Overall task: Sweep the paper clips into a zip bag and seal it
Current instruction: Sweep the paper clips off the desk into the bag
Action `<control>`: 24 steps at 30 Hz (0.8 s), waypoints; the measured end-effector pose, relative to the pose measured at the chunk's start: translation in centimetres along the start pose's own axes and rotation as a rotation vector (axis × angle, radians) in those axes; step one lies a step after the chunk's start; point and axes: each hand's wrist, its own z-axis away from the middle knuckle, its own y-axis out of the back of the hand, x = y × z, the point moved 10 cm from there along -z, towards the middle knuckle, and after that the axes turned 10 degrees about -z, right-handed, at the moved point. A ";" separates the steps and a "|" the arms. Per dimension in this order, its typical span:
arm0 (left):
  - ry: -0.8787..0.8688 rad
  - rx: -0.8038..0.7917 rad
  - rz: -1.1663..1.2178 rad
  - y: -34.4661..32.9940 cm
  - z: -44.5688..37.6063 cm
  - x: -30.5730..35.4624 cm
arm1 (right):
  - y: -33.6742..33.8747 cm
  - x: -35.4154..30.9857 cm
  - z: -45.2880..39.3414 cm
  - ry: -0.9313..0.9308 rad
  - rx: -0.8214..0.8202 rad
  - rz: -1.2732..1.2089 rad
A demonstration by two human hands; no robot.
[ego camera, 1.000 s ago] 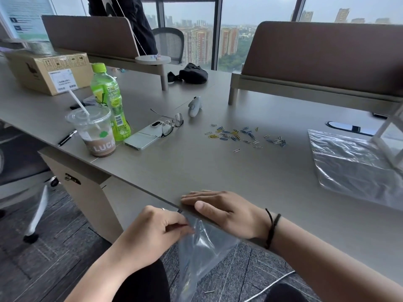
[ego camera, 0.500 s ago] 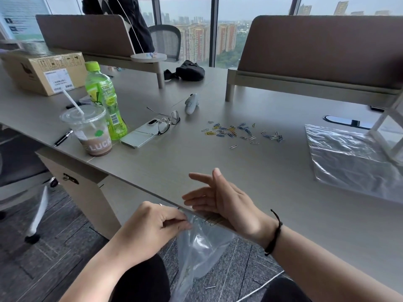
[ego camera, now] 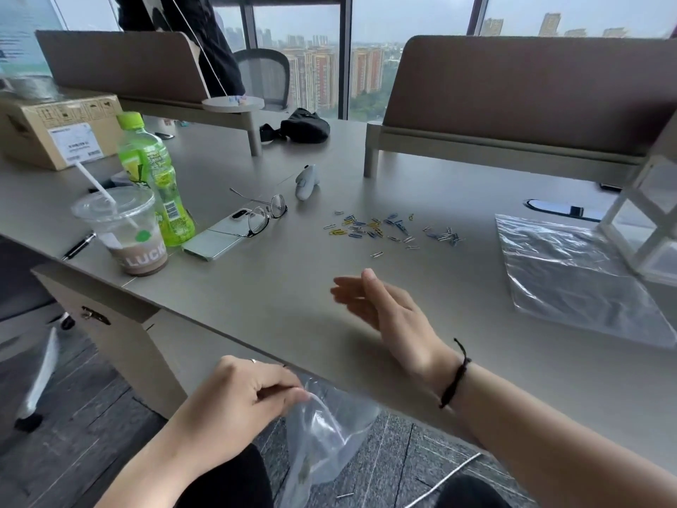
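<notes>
The left hand point(ego camera: 234, 401) pinches the top edge of a clear zip bag point(ego camera: 322, 434) just under the tabletop point(ego camera: 256, 306) rim; its grip is closed on the plastic, and the bag hangs below the edge toward the floor. The right hand point(ego camera: 381, 309) is raised over the tabletop ahead of the left grip, fingers straight and spread loosely, palm turned toward the left, holding nothing. A black band point(ego camera: 456, 375) circles its wrist.

The paper clips point(ego camera: 388, 229), blue, yellow and silver, lie scattered on the tabletop beyond the right hand, apart from it, with bare surface between them and the near edge. Left of the clips sit glasses point(ego camera: 265, 214) resting on a pale phone point(ego camera: 219, 236). Farther left stands a plastic cup point(ego camera: 124, 232) with a straw, its wall showing the letters "LUCK", and behind it a green bottle point(ego camera: 154, 181) with a barcode label too small to read. A cardboard box point(ego camera: 58, 130) at the far left carries a white shipping label, unreadable. A 2nd clear bag point(ego camera: 579, 276) lies flat to the right of the right hand, beside a white frame point(ego camera: 644, 221).

The tabletop is matte grey-brown. Brown dividers point(ego camera: 531, 93) stand behind it, and windows show tall city buildings.
</notes>
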 end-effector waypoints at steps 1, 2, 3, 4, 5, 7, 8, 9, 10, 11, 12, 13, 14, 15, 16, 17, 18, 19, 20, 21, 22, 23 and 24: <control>-0.001 0.002 -0.004 0.0 0.0 0.0 | 2.3 -0.9 -1.1 0.068 0.096 0.214; -0.004 0.004 -0.015 0.1 0.0 0.2 | 4.6 -1.6 -2.2 0.115 0.187 0.423; -0.010 0.006 -0.028 0.1 -0.1 0.3 | 6.9 -1.9 -3.2 0.129 0.262 0.592; -0.013 0.007 -0.038 0.1 -0.1 0.4 | 9.1 -2.1 -4.1 0.125 0.326 0.709; -0.011 0.008 -0.043 0.1 -0.2 0.4 | 11.3 -2.2 -5.1 0.107 0.379 0.789; -0.006 0.001 -0.040 0.0 -0.2 0.3 | 15.3 -2.1 -6.7 0.047 0.462 0.882; -0.007 -0.003 -0.033 0.0 -0.3 0.2 | 17.1 -1.9 -7.5 0.010 0.503 0.909; -0.009 -0.007 -0.020 -0.1 -0.4 0.2 | 18.8 -1.7 -8.3 -0.033 0.544 0.933; -0.011 -0.008 -0.001 0.0 -0.5 0.1 | 20.1 -1.5 -9.1 -0.077 0.579 0.953; -0.012 -0.008 0.013 0.0 -0.6 0.0 | 21.2 -1.4 -9.9 -0.120 0.608 0.969; -0.019 0.002 0.011 0.0 -0.6 0.0 | 21.9 -1.2 -10.7 -0.156 0.626 0.983; -0.015 0.012 -0.004 0.1 -0.7 -0.2 | 22.4 -1.1 -11.4 -0.189 0.632 1.007; -0.022 0.032 -0.024 0.2 -0.7 -0.3 | 22.6 -1.0 -12.2 -0.211 0.627 1.037; -0.027 0.039 -0.057 0.2 -0.7 -0.4 | 22.6 -1.0 -12.9 -0.234 0.614 1.066; -0.045 0.046 -0.079 0.2 -0.8 -0.6 | 22.4 -0.8 -13.7 -0.255 0.591 1.090; -0.050 0.045 -0.098 0.2 -0.8 -0.8 | 22.1 -0.5 -14.5 -0.276 0.558 1.108; -0.060 0.044 -0.112 0.3 -0.9 -0.8 | 21.7 -0.2 -15.5 -0.290 0.519 1.126; -0.064 0.029 -0.125 0.2 -1.0 -0.7 | 21.1 -0.1 -16.4 -0.294 0.481 1.143; -0.084 0.019 -0.142 0.0 -1.0 -0.8 | 20.4 0.0 -17.5 -0.283 0.441 1.157; -0.090 0.016 -0.154 0.0 -1.2 -0.8 | 19.5 0.0 -18.5 -0.261 0.399 1.169; -0.098 0.030 -0.163 0.2 -1.3 -0.7 | 18.5 -0.1 -19.3 -0.235 0.353 1.169; -0.075 0.009 -0.160 0.4 -1.3 -0.9 | 17.4 -0.2 -20.0 -0.212 0.308 1.159; -0.051 -0.010 -0.135 0.2 -1.2 -1.3 | 16.4 -0.1 -20.7 -0.197 0.266 1.142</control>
